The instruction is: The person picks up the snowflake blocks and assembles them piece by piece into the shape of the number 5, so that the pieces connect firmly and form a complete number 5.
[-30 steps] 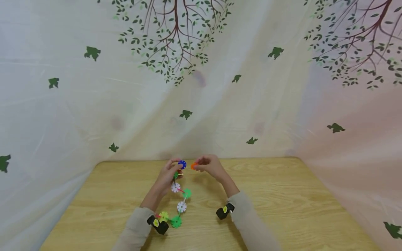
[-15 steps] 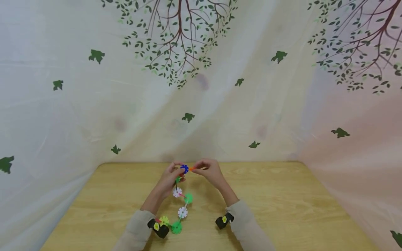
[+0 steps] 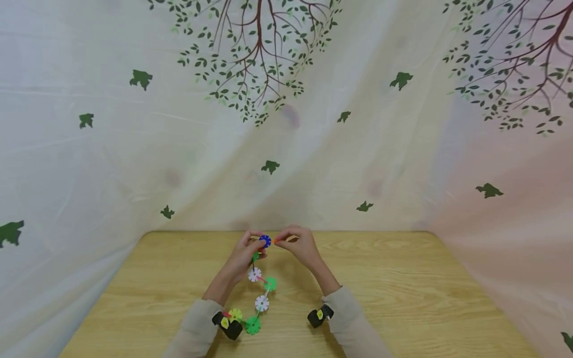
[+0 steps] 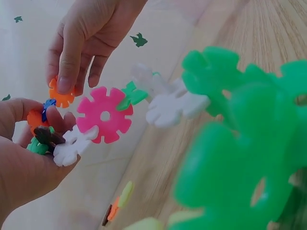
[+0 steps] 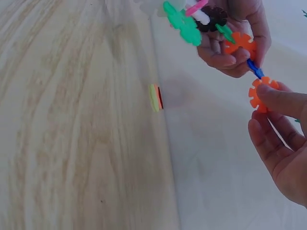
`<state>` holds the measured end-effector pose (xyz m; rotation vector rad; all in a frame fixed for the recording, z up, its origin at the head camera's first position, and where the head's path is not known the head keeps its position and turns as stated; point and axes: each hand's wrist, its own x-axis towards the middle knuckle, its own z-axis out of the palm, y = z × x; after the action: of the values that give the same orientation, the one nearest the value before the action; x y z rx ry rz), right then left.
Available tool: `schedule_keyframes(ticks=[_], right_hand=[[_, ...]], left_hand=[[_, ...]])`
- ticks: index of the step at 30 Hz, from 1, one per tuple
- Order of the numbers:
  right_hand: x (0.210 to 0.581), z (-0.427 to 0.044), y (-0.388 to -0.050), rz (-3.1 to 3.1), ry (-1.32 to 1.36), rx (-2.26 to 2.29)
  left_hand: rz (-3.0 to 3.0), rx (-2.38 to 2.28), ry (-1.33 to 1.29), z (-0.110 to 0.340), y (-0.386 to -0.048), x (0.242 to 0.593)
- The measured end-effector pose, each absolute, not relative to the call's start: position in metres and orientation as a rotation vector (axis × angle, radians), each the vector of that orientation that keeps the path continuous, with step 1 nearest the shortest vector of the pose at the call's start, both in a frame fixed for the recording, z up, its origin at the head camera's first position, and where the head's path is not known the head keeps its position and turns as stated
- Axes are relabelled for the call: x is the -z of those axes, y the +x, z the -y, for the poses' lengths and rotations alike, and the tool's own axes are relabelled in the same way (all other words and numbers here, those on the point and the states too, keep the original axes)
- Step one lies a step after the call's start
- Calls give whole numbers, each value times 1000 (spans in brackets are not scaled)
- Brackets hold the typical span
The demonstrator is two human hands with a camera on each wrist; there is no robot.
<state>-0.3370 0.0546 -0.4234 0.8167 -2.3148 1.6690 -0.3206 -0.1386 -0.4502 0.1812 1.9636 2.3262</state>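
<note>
My left hand [image 3: 239,256] pinches a blue notched flower-shaped disc [image 3: 265,241] at the end of a chain of interlocking discs. An orange disc [image 4: 34,120] of the chain sits among its fingers. Thumb and fingers of my right hand [image 3: 303,246] pinch another orange disc [image 5: 263,94]. In the right wrist view its edge meets the blue disc [image 5: 255,69]; whether they are locked together cannot be told. The chain hangs toward me through a pink disc [image 4: 105,115], white discs [image 3: 261,303], green discs [image 3: 252,325] and a yellow disc [image 3: 235,314], partly behind the left wrist camera.
The wooden table [image 3: 394,288] ends at a pale cloth backdrop [image 3: 313,189] printed with trees and birds. In the right wrist view, several thin edge-on pieces [image 5: 156,98], yellow, orange and dark, lie near the table's back edge. Black cameras [image 3: 320,315] sit on both wrists.
My right hand has brought the orange disc left, from apart to the blue disc's edge, and turned it edge-on. The left hand keeps its hold; the view has shifted slightly.
</note>
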Motion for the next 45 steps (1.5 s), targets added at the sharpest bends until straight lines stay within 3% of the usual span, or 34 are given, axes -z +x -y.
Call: schedule_keyframes(ticks=[4,15,31,45], right_hand=[[409,-52,-324,2305,851,-1698],[437,-42,-347,2155,801,-1862],[433,-58,-350,2478,804,-1740],[463,-36,-392,2989,958,-1443]], left_hand=[[-1960,-2342,201,138,-319,449],[-1948,-2376,261,140,-321,446],[-2046,-2212,191,147,-322,441],[-2051,-2140,79,164,-324,441]])
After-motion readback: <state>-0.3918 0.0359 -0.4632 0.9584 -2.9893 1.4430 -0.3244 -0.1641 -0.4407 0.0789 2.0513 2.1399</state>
